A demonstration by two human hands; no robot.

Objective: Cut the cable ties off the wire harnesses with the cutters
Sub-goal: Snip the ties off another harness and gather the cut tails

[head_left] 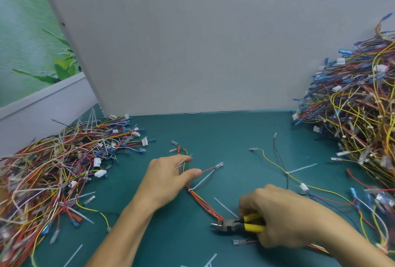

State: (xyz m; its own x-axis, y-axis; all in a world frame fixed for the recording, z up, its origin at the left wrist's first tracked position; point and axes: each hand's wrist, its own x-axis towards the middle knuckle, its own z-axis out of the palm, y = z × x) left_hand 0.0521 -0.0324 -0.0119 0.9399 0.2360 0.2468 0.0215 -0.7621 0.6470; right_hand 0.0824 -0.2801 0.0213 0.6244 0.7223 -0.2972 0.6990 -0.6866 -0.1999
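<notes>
A red and yellow wire harness lies on the green mat, bound by a white cable tie near its middle. My left hand pinches the harness's upper wires between thumb and fingers. My right hand grips the yellow-handled cutters, whose jaws sit at the harness's lower end, beside another white tie. Whether the jaws are around that tie is unclear.
A big heap of harnesses covers the left side, another tall heap the right. A loose harness with a tie lies mid-right. Cut ties lie near the front edge. A grey board stands behind the mat.
</notes>
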